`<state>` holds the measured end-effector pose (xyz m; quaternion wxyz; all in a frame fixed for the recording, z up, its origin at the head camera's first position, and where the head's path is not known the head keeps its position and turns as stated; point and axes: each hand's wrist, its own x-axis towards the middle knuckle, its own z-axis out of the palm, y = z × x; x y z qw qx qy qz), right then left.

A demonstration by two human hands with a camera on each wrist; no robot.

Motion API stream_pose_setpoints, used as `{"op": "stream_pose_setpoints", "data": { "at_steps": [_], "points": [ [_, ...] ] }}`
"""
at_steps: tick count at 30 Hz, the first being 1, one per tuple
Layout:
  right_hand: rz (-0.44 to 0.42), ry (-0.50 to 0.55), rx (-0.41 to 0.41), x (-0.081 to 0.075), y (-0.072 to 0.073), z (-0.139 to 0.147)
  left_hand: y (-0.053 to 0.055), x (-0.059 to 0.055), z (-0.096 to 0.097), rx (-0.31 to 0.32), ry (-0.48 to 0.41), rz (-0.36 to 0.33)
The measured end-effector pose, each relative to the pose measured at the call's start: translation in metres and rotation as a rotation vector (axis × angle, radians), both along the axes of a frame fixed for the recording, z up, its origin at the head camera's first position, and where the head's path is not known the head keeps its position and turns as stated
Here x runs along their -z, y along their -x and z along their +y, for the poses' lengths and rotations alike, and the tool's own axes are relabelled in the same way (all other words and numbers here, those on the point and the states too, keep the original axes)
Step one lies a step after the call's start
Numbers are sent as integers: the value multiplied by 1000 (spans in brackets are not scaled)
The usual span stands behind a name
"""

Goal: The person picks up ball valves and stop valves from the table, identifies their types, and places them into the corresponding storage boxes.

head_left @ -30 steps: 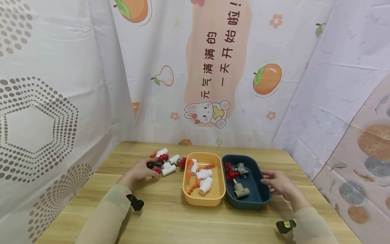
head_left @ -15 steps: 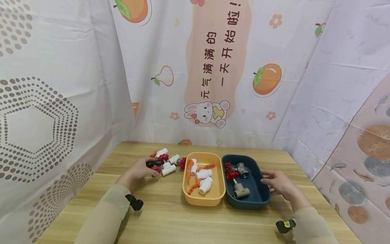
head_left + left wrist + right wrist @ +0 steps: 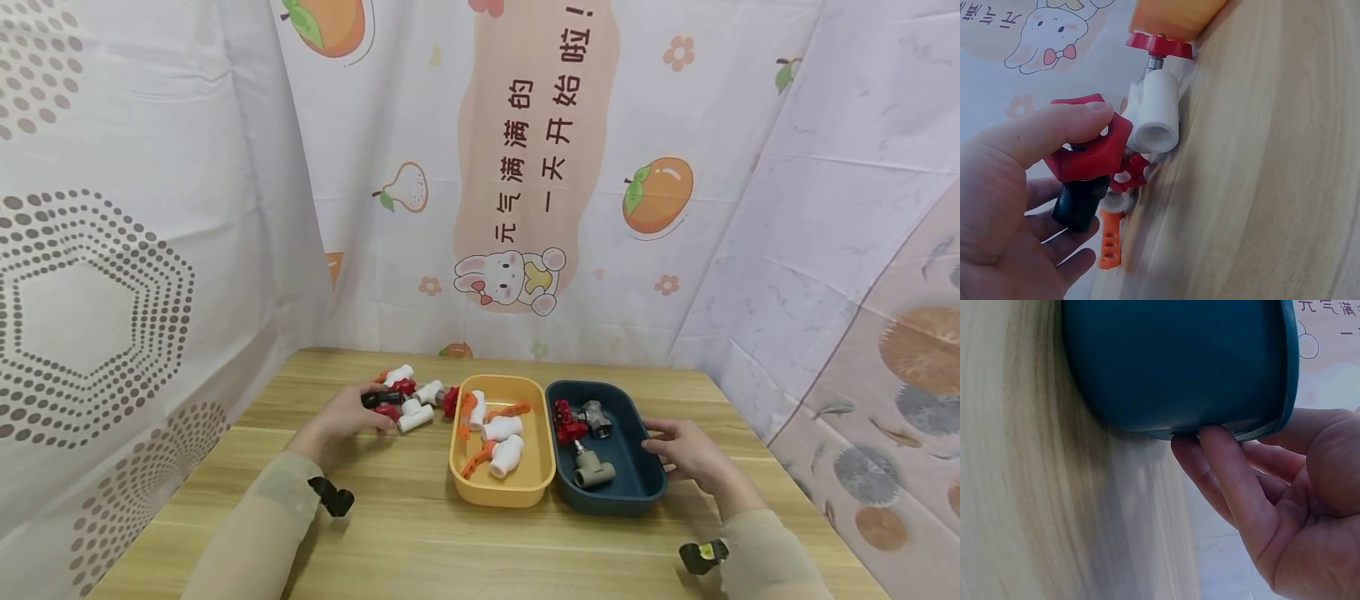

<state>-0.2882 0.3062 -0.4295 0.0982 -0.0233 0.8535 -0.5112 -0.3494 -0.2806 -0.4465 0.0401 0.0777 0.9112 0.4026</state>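
Note:
My left hand (image 3: 351, 415) holds a black stop valve (image 3: 1080, 203) with a red handwheel (image 3: 1094, 147). The thumb lies on the wheel and the other fingers curl behind the black body. Just beyond it are white valves (image 3: 1159, 112) with red wheels, and a valve with an orange lever (image 3: 1110, 240). My right hand (image 3: 686, 450) grips the right side of a dark blue bin (image 3: 1172, 369), fingertips against its outer wall and thumb at the rim. Inside that bin (image 3: 630, 487) are a metal valve (image 3: 595, 418) and a grey-beige valve (image 3: 592, 471), both with red wheels.
A yellow bin (image 3: 536, 492) stands against the blue bin's left side and contains white ball valves (image 3: 501, 429) with orange levers. A printed curtain (image 3: 360, 300) rises behind the wooden table (image 3: 420, 550), with more cloth at both sides.
My left hand has shifted slightly up and away with the black valve, now covering more of the orange lever behind. My right hand and both bins have stayed put.

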Motion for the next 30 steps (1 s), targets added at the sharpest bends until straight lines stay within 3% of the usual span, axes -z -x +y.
{"op": "stream_pose_setpoints", "data": {
  "at_steps": [13,30],
  "points": [
    [-4,10,-4,0,0,0,-4,-9,6,-14,-70,-19],
    [-9,19,-1,0,-1,-1,-10,-22,20,9,-59,35]
  ]
}}
